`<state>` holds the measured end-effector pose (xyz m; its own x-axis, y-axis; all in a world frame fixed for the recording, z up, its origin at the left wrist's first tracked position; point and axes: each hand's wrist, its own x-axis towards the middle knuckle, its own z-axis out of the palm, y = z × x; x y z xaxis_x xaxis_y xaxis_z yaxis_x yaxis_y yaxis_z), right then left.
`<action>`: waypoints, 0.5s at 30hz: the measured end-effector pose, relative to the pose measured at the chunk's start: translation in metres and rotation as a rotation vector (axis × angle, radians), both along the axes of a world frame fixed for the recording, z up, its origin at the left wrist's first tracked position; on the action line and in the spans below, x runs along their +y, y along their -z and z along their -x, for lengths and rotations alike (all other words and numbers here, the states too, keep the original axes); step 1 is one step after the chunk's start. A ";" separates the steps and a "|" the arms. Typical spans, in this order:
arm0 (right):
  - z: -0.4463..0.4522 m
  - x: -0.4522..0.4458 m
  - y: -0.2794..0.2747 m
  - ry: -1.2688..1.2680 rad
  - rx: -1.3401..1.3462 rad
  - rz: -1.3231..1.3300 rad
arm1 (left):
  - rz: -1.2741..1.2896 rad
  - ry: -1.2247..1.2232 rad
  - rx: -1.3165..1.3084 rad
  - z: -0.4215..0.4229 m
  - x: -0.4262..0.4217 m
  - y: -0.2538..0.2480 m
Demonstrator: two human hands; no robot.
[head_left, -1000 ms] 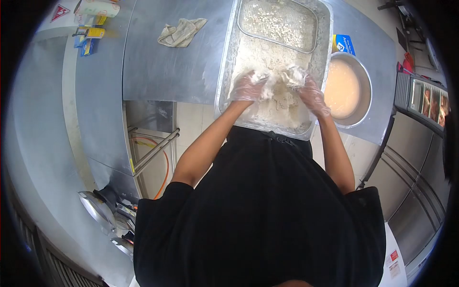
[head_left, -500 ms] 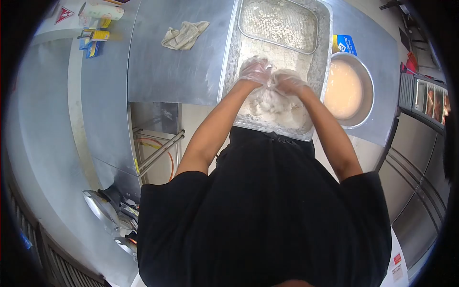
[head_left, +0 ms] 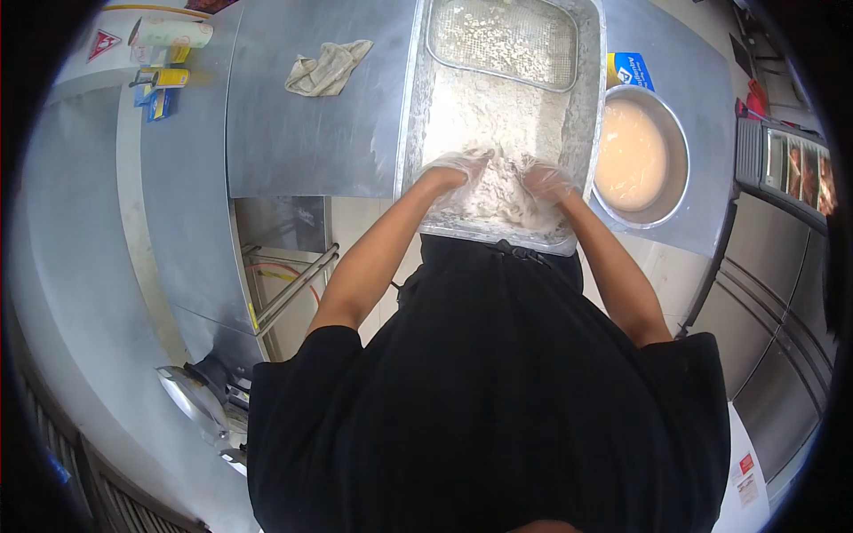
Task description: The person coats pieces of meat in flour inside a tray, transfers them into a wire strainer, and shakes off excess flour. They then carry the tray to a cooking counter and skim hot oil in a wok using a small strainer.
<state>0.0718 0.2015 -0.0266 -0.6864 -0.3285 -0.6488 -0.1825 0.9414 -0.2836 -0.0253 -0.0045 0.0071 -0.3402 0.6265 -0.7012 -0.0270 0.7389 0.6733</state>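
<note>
Clear plastic gloves cover both of my hands, which are inside a deep metal tray (head_left: 408, 133) of white flour (head_left: 489, 111). Between them rises a heap of flour-coated pieces (head_left: 499, 197); what the pieces are is hidden by the coating. My left hand (head_left: 462, 167) lies along the heap's left side, fingers extended and partly sunk in flour. On the other side, my right hand (head_left: 544, 180) is against the heap with its fingers apart, close to the tray's right wall. A wire mesh basket (head_left: 506, 40) with flour crumbs in it rests at the tray's far end.
Right of the tray stands a round metal pot (head_left: 684, 164) of pale orange liquid (head_left: 631, 155), with a blue and yellow box (head_left: 633, 71) behind it. A crumpled cloth (head_left: 329, 69) lies on the steel table (head_left: 311, 142). A metal rail (head_left: 298, 289) runs below at left.
My hands have moved apart and nearer to my body, from being together over the flour to either side of the heap. The view has shifted slightly.
</note>
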 end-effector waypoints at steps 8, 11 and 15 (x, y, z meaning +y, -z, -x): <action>-0.030 0.003 0.049 1.380 -0.356 1.151 | -0.033 -0.404 -0.213 -0.005 0.015 -0.018; 0.008 0.010 -0.029 1.030 -0.225 1.101 | -0.241 -0.291 -0.045 0.011 -0.005 0.000; 0.025 -0.002 -0.114 0.856 0.084 0.655 | -0.047 -0.259 0.218 0.018 0.005 -0.082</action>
<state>0.0470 0.1997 0.0873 -0.8872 0.0153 -0.4611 0.4210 0.4358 -0.7955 -0.0433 0.0003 0.0894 -0.6307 0.5299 -0.5670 -0.0616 0.6942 0.7172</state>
